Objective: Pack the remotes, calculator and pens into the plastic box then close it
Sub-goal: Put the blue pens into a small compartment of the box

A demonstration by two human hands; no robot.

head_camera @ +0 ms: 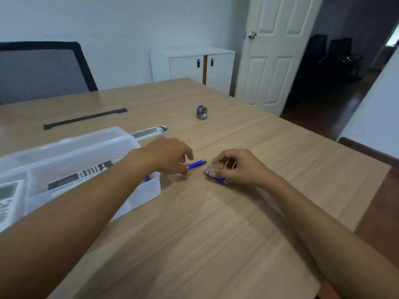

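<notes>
Pens, blue, two: left hand (170, 155) pinched one pen (197, 164); right hand (235, 167) pinched the other (217, 177), both low over worktop (216, 223) beside plastic box (149, 190) holding remotes (79, 174).

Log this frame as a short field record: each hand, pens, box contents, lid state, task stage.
left hand: fingertips on a blue pen lying on the table
right hand: closing on a second blue pen
plastic box: open, no lid on it
in box: dark remote, white remote, something blue at the near corner, partly hidden
task stage: two pens not yet packed; box not closed
</notes>
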